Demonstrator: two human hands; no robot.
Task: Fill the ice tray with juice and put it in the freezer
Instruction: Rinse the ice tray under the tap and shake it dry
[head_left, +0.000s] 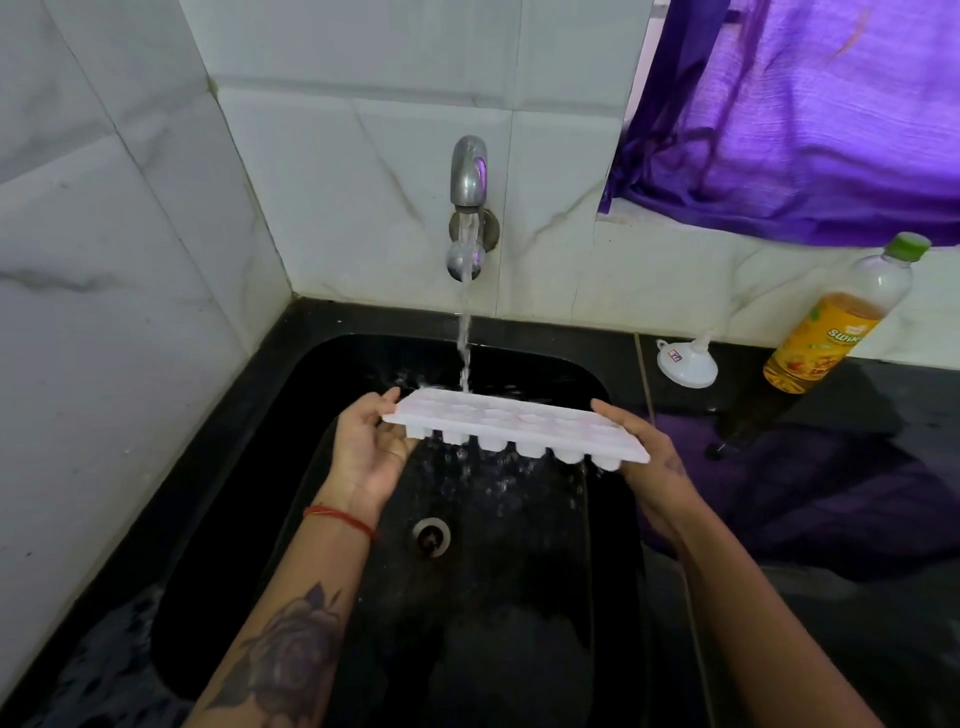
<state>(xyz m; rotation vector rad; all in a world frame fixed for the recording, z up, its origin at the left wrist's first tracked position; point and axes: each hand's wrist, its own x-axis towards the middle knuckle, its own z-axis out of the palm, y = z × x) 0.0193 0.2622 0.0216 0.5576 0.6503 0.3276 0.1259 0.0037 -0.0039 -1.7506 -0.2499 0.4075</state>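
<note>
I hold a white plastic ice tray (511, 423) over the black sink (363, 358), under a running stream of water from the metal tap (470, 179). My left hand (371, 447) grips the tray's left end. Its right end is held by my right hand (649, 467). The tray is roughly level, slightly lower on the right, and water spills off its underside into the basin. A juice bottle (836, 317) with orange liquid, a yellow label and a green cap stands on the counter at the right, against the wall.
A small white funnel (685, 361) lies on the black counter between sink and bottle. The sink drain (431, 538) sits below the tray. White tiled walls close in the left and back. A purple curtain (810, 119) hangs over the ledge at upper right.
</note>
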